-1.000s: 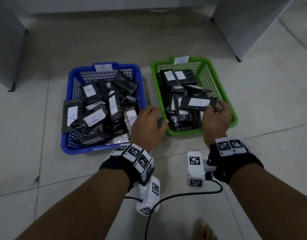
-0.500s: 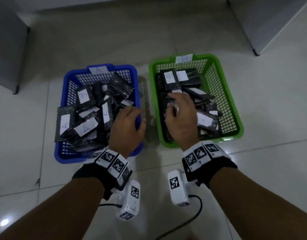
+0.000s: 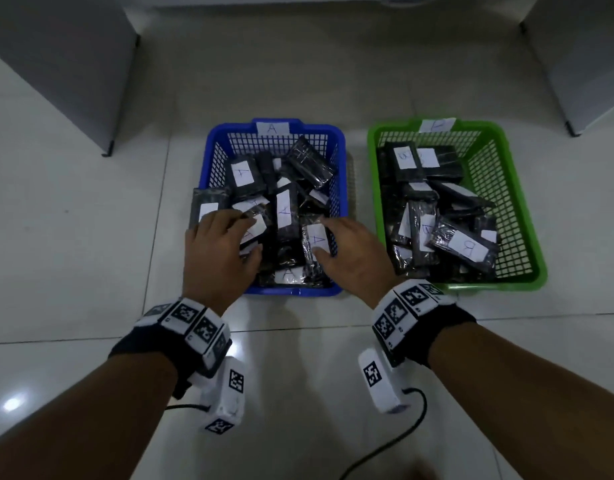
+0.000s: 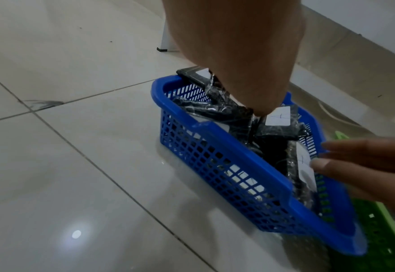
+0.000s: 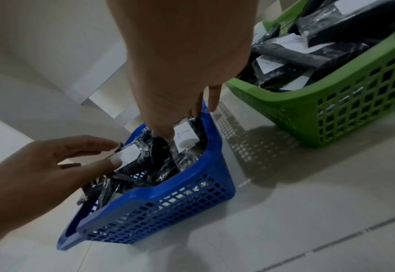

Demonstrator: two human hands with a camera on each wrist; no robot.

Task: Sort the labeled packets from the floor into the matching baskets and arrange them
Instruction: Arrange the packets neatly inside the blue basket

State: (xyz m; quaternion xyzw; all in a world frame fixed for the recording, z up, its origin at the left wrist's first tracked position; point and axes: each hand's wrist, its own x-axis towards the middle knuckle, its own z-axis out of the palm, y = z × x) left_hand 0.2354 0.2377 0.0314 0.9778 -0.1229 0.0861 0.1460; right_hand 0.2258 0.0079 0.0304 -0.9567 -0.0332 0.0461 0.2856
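A blue basket (image 3: 295, 292) marked A holds several black packets with white labels. To its right, a green basket (image 3: 489, 287) holds several more, one labelled B (image 3: 466, 247). Both my hands are over the blue basket's near half. My left hand (image 3: 252, 233) lies with straight, spread fingers on packets at the left; its index finger and thumb (image 5: 116, 153) touch one white label (image 5: 130, 153). My right hand (image 3: 324, 237) is at the basket's right wall, thumb on the face of a packet labelled A (image 5: 185, 137), straight fingers over its top edge.
The baskets stand on pale floor tiles with a gap (image 3: 359, 209) between them. Grey furniture with dark feet stands at the far left (image 3: 108, 152) and far right (image 3: 572, 133). A black cable (image 3: 402, 434) runs along the floor under my right wrist.
My right hand has left the green basket and moved left into the blue one. My left hand has shifted from the blue basket's right edge to its left packets.
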